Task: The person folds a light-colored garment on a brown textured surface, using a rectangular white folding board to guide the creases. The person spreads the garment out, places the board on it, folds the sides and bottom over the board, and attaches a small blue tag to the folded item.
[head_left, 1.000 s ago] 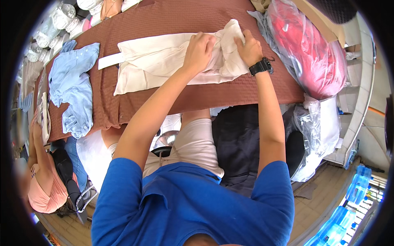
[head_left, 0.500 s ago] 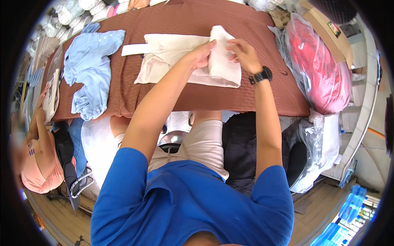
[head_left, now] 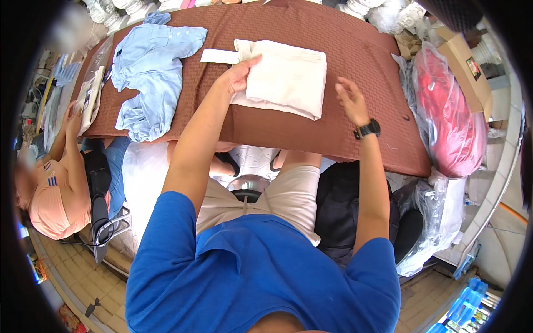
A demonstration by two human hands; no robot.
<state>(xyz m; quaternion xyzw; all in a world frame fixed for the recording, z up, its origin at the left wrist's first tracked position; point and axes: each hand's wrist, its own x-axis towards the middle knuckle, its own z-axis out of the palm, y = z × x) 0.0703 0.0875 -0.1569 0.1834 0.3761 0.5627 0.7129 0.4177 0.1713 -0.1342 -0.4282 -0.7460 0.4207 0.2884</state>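
Note:
A cream-white cloth garment (head_left: 288,80), folded into a flat, roughly square bundle, lies on the brown textured tablecloth (head_left: 266,130) in front of me. From its left side sticks a narrow white strip (head_left: 217,56). My left hand (head_left: 239,76) is closed on the bundle's left edge, thumb up at the top layer; some of its fingertips are hidden. Off the right side of the bundle, my right hand (head_left: 352,102) hovers above the tablecloth, fingers apart and nothing in them. A black watch is on that wrist.
A light-blue shirt (head_left: 152,72) lies spread to the left. Red goods in clear plastic (head_left: 447,114) and a cardboard box (head_left: 465,72) occupy the right end. At far left another person in a peach top (head_left: 58,200) handles a pale cloth item (head_left: 93,97).
The right-hand part of the garment has been turned over to the left, making a smaller bundle. My right hand has come away from it; my left hand has shifted left.

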